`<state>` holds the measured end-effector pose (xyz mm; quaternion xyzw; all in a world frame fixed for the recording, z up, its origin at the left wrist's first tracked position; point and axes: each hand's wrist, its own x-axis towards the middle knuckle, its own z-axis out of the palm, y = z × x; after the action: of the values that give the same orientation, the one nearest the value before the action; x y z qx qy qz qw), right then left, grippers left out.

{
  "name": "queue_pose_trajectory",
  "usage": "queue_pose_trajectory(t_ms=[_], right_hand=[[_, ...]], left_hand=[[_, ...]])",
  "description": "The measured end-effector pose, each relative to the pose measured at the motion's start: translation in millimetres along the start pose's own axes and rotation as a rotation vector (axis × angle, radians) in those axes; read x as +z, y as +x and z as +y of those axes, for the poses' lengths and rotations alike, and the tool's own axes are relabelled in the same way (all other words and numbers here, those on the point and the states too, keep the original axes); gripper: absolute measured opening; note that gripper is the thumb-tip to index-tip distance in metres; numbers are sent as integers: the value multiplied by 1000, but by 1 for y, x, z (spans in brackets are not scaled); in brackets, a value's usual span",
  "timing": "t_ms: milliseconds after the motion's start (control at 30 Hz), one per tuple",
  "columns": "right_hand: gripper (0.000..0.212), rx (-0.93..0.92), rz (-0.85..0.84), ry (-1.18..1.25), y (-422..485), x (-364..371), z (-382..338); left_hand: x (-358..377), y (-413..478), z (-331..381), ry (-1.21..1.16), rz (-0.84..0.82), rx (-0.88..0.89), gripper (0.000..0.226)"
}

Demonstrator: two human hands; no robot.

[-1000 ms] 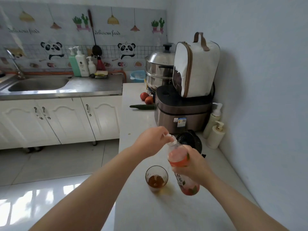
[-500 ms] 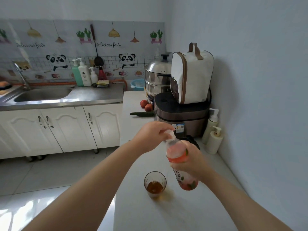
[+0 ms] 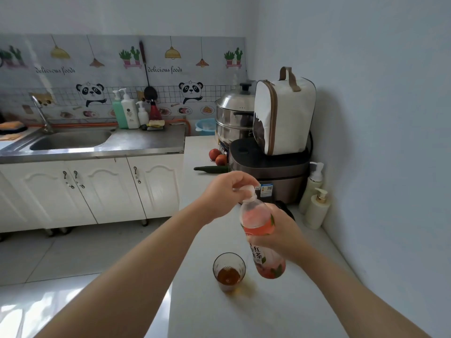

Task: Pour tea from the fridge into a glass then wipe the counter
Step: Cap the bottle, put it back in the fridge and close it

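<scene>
A clear plastic tea bottle [image 3: 259, 225] with a red label, partly filled with reddish tea, is held tilted above the white counter [image 3: 256, 311]. My right hand [image 3: 280, 230] grips its middle from behind. My left hand [image 3: 223, 191] has its fingers closed around the white cap [image 3: 249, 190] at the bottle's top. A short ribbed glass [image 3: 229, 270] stands on the counter just left of the bottle's base, with brown tea in its bottom third.
A brown rice cooker [image 3: 268, 174] with a white bag [image 3: 284, 113] on top stands behind the bottle. Two pump bottles [image 3: 314, 198] stand by the right wall. A steamer pot [image 3: 234, 115], two red fruits [image 3: 217, 157] and a cucumber [image 3: 211, 169] lie farther back. The sink [image 3: 70, 140] is at left.
The view has tilted upward, so hands, bottle and glass sit lower in the frame. Both hands keep their hold on the cap and bottle; the glass has not moved.
</scene>
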<state>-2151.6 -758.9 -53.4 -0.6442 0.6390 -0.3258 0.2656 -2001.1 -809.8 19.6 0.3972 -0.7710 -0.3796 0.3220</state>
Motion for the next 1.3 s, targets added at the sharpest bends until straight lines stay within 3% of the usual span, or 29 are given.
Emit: queue_pose_trajectory(t_ms=[500, 667, 967, 1300], right_hand=[[52, 18, -25, 59, -7, -9, -21], [49, 4, -19, 58, -6, -9, -25], [61, 53, -8, 47, -5, -9, -29], [53, 23, -6, 46, -4, -10, -37]], left_hand=[[-3, 3, 0, -43, -30, 31, 34], [-1, 3, 0, -150, 42, 44, 24], [-3, 7, -3, -132, 70, 89, 36], [-2, 6, -1, -189, 137, 90, 29]])
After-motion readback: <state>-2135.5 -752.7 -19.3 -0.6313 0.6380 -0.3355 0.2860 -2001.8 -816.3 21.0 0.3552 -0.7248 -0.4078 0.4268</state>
